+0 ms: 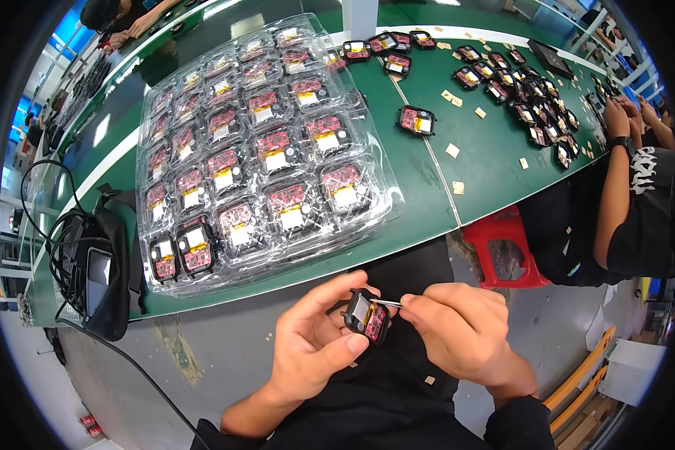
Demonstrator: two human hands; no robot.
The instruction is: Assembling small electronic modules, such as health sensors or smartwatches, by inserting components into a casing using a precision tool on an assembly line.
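My left hand (307,346) grips a small black watch-like case (388,318) between thumb and fingers, above my lap. Its open face is tilted, showing a red circuit board, a whitish rectangular part and a strip of yellow tape. My right hand (463,330) pinches thin metal tweezers (385,302), whose tip reaches the upper edge of the case. Whether the tip touches anything inside is too small to tell. Beyond my hands, a stack of clear plastic trays (388,201) lies on the green table (427,217), its pockets holding several similar cases.
A single case (416,121) lies right of the trays, with a pile of cases (540,105) farther off among scattered small yellowish pieces (453,151). A black bag (116,300) with cables sits at the left. A co-worker's arm (615,195) and a red stool (506,251) are at the right.
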